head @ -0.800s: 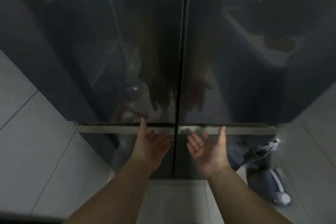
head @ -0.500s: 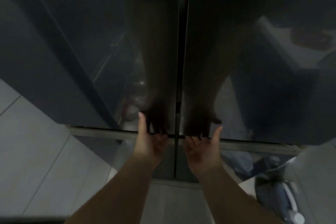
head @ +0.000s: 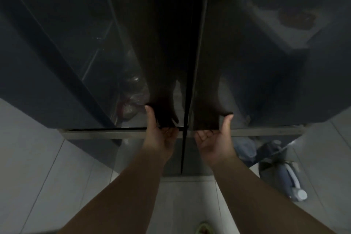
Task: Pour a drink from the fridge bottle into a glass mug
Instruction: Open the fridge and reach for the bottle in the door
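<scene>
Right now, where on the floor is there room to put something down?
The tiled floor left of the fridge and the left hand is bare. So is the strip between the forearms. The right is crowded: a grey-and-blue appliance lies beyond the right hand, and a green-edged thing sits by the bottom edge.

Dim room, pale tiled floor (head: 47, 167), perhaps a vacuum (head: 284, 176) at right.
</scene>
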